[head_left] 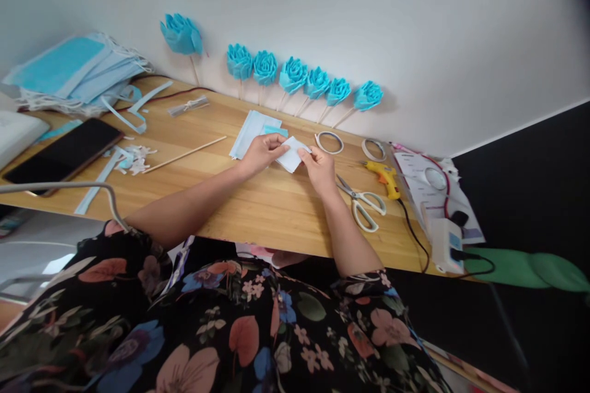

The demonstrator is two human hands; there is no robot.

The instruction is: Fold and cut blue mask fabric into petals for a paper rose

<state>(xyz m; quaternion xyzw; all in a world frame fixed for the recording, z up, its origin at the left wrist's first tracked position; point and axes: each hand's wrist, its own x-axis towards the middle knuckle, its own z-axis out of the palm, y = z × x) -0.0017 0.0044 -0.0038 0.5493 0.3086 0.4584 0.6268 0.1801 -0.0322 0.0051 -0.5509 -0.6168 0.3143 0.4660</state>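
Left hand (pixel 262 155), thumb and fingers pinched, grips the left side of the white square piece (pixel 290 156); our right hand (pixel 319 166) pinches its right side. We hold the piece over the middle of the surface (pixel 258 202), nearer the far edge than the near edge. Just beyond the left hand lie pale blue sheets (pixel 251 129), with a brighter blue strip (pixel 275 130) partly over them.

Along the far edge we count 7 blue flowers (pixel 293 75) on thin sticks, leaning at the wall (pixel 322 12): 6 in a row, 1 apart toward the far left corner. In that corner: a pile of face masks (pixel 69 70). Nearer the left edge: a dark phone (pixel 64 153), white scraps (pixel 134 159) and a loose stick (pixel 187 154).

Right of our right hand we note scissors (pixel 362 199), handles toward the near edge; beyond them, 2 tape rolls (pixel 340 142) and a yellow glue gun (pixel 386 178). Printed paper (pixel 421 181) lies at the right edge.
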